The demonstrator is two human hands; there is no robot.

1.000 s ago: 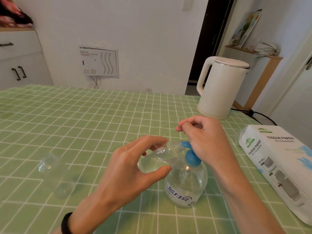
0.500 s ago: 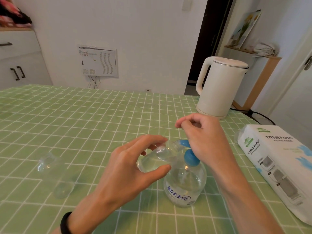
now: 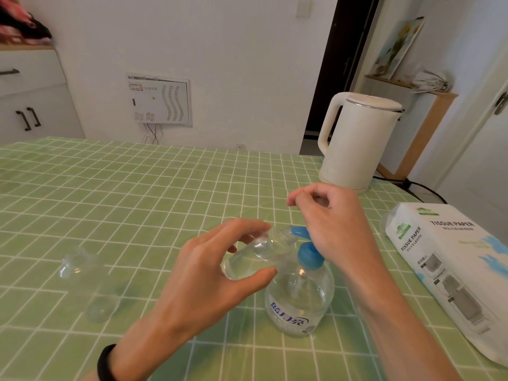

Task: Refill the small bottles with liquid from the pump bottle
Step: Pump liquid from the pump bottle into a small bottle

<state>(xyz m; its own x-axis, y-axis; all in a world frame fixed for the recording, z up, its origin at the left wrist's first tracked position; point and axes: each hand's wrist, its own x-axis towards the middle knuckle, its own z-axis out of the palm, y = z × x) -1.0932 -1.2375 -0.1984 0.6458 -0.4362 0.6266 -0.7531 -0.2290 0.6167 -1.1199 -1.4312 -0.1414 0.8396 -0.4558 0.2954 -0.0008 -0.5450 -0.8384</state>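
At the near edge of a table under a green checked tablecloth [image 3: 137, 202], a person's 2 bare forearms reached in from below. The left wrist wore a black wristband [image 3: 105, 362].

The left hand [image 3: 203, 281] gripped a small clear bottle [image 3: 255, 254], with the thumb curled beneath it and the fingers curved over its top. The bottle was held off the table and tilted, its open neck pointing up and to the right. It met the blue spout [image 3: 298, 232] of a pump bottle [image 3: 299, 298]. Clear liquid showed in the small bottle's lower end.

The pump bottle stood upright on the cloth just right of the left hand. It was round and clear, with blue lettering on its front and a blue pump head [image 3: 309, 254]. The outer edge of the right hand [image 3: 338, 224] rested on that pump head. Its fingers were curled in, the thumb tip meeting the forefinger tip above. Whether they pinched anything could not be told.

To the left, well apart from both hands, a second small bottle [image 3: 82, 281], clear and empty, appeared to lie on its side on the cloth.

At the right edge of the table lay a white pack [image 3: 445, 270] printed "TISSUE PAPER". Farther back on the right stood a cream electric kettle [image 3: 357, 141], lid closed, handle to the left. A black cord [image 3: 423, 188] trailed off the table behind it.

Beyond the table, a white wall carried a vented white panel [image 3: 159, 99], and a white cabinet [image 3: 33, 100] with dark handles stood at the far left.
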